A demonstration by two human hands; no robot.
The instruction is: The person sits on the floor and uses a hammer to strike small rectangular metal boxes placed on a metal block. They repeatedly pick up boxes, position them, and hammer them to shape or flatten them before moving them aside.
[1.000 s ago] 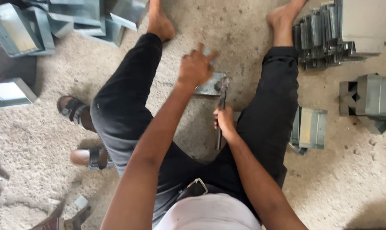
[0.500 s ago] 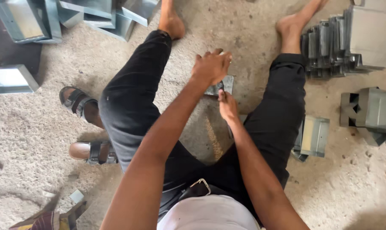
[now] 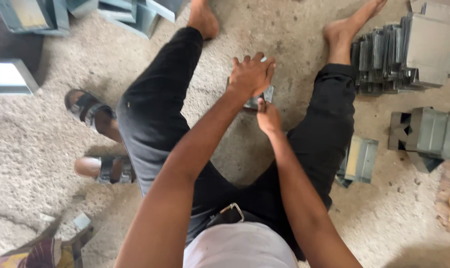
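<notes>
Grey sheet-metal piece (image 3: 257, 100) on the rough concrete floor (image 3: 46, 139), midway between two outstretched legs in black trousers. Left hand (image 3: 251, 75) pressed down flat over the piece, fingers spread and curled across its top, covering most of it. Right hand (image 3: 268, 117) just below, touching the piece's near edge, fingers closed; whether around a tool or the metal itself, impossible to tell. Bare feet toward the floor's far edge. Stack of folded metal brackets (image 3: 383, 62) near the far right corner, a single bracket (image 3: 361, 160) beside the right thigh, another folded box shape (image 3: 428, 134) at the right edge. Pair of sandals (image 3: 98, 141) left of the left leg.
</notes>
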